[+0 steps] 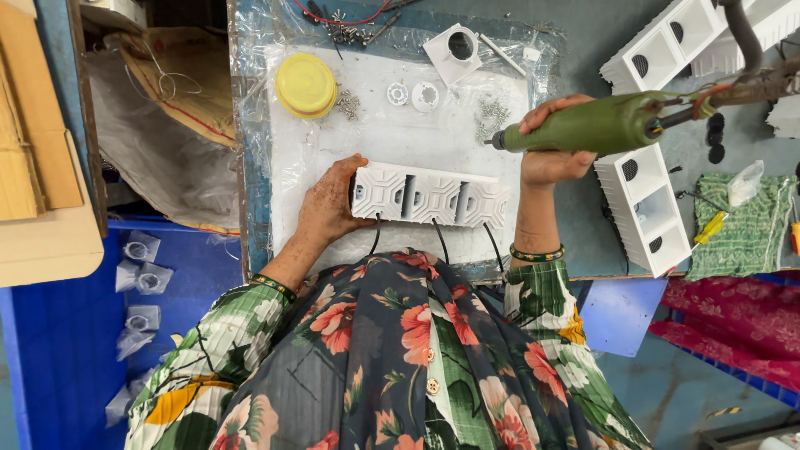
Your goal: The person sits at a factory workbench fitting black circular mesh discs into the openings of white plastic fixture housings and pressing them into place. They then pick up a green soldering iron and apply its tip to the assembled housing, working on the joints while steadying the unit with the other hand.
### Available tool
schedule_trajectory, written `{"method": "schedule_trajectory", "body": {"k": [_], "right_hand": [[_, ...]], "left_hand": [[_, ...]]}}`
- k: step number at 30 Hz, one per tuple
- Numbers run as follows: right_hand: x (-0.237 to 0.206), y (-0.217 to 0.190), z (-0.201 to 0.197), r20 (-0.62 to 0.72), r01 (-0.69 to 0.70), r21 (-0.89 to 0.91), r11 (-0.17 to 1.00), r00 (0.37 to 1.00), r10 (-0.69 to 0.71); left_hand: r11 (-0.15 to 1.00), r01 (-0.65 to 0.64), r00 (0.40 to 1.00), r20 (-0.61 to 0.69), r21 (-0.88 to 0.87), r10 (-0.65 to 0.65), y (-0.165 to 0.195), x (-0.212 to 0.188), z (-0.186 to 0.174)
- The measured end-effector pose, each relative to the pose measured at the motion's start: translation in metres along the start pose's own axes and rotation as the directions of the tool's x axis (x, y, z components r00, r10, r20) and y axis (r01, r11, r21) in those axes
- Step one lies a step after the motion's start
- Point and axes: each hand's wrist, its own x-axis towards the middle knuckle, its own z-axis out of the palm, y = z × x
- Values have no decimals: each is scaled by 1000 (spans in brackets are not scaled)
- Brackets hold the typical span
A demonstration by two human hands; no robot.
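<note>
I see a grey-blue workbench (583,50) with a white foam pad (400,133) laid on it under clear plastic sheeting. On the pad lie a yellow round lid (306,84), two small white round fittings (412,95), a white square frame with a round hole (455,50), and two small heaps of screws (493,115). Near the pad's front edge rests a long white three-cell housing (429,197), patterned face up, with black wires running off it toward me. At the pad's far edge there is a tangle of red wire and metal bits (346,25), I think loose hardware. On the bare bench to the right sit more white housings (643,204), a green cloth (742,225) and a yellow-handled tool (710,227).
</note>
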Motion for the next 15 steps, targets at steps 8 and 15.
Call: {"method": "schedule_trajectory", "body": {"k": [8,15], "right_hand": [[1,1,4,1,-16,-15,1000,1000,16],[3,-2,2,10,-27,-22,999,1000,27]], "left_hand": [[1000,0,1000,-6,3,0,-2,1,3],[1000,11,1000,1,-6,-11,0,1,2]]}}
